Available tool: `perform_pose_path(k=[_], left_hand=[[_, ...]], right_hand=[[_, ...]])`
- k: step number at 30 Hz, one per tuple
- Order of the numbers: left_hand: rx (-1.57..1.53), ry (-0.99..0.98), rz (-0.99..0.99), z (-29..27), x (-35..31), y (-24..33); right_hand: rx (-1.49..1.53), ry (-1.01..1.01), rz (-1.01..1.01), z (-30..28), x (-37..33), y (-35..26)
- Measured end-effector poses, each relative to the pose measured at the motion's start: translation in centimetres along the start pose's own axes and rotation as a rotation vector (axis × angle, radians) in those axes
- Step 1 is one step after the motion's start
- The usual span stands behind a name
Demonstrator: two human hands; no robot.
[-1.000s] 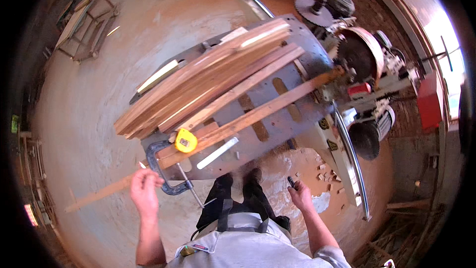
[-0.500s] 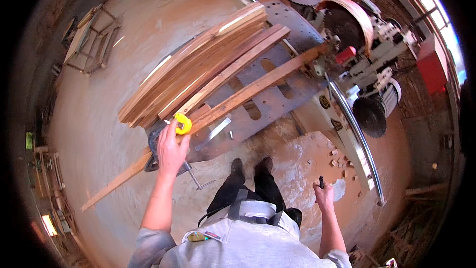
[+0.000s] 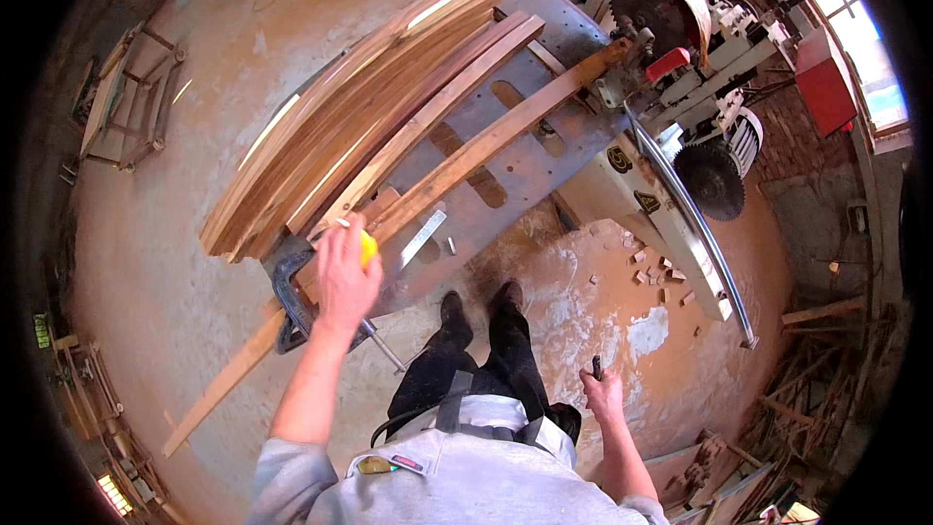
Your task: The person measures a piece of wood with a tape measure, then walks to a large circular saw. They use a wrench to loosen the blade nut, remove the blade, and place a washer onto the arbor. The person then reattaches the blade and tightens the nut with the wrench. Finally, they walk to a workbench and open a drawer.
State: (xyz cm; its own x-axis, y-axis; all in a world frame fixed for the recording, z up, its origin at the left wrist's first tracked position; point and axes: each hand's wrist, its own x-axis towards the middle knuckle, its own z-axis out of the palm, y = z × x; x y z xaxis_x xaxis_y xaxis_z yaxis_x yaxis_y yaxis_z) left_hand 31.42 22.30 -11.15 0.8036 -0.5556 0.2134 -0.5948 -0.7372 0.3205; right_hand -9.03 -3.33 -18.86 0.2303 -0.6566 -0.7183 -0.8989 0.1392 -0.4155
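My left hand (image 3: 348, 282) is closed on a yellow tape measure (image 3: 368, 249), which its fingers partly cover. A short white stick (image 3: 342, 223) pokes out at the same fingertips; its kind is unclear. Beneath this hand runs a long wooden strip (image 3: 486, 153) across the metal machine table (image 3: 544, 175). A dark C-clamp (image 3: 288, 284) with a steel screw grips the table's near left corner beside my wrist. Off to the right, my right hand (image 3: 604, 395) hangs over the floor, wrapped around a small black handle-like object (image 3: 597, 366), its other end hidden.
Several stacked wooden boards (image 3: 360, 107) lie along the table's far left side. A large saw blade (image 3: 656, 15) and a second toothed blade (image 3: 709, 182) belong to the machinery at right. Small wood offcuts (image 3: 671, 272) litter the floor. A wooden frame (image 3: 131, 102) stands far left.
The whole view has shifted with my head. My left hand has turned over the tape measure, so less yellow shows. My right hand still holds the black object.
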Motion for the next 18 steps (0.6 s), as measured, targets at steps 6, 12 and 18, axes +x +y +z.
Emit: perform_pose_path(k=[6, 12, 18], left_hand=[[-0.157, -0.154, 0.194, 2.0, -2.4, 1.5], [-0.130, -0.122, 0.251, 1.0, -1.9, 4.0], [-0.085, -0.185, 0.256, 3.1, -1.8, 3.2]], right_hand=[[0.063, 0.004, 0.007, 1.6, -0.6, -2.6], [0.104, -0.056, 0.100, 3.9, -0.7, -3.9], [-0.178, 0.103, -0.218, 2.6, -0.8, -4.2]])
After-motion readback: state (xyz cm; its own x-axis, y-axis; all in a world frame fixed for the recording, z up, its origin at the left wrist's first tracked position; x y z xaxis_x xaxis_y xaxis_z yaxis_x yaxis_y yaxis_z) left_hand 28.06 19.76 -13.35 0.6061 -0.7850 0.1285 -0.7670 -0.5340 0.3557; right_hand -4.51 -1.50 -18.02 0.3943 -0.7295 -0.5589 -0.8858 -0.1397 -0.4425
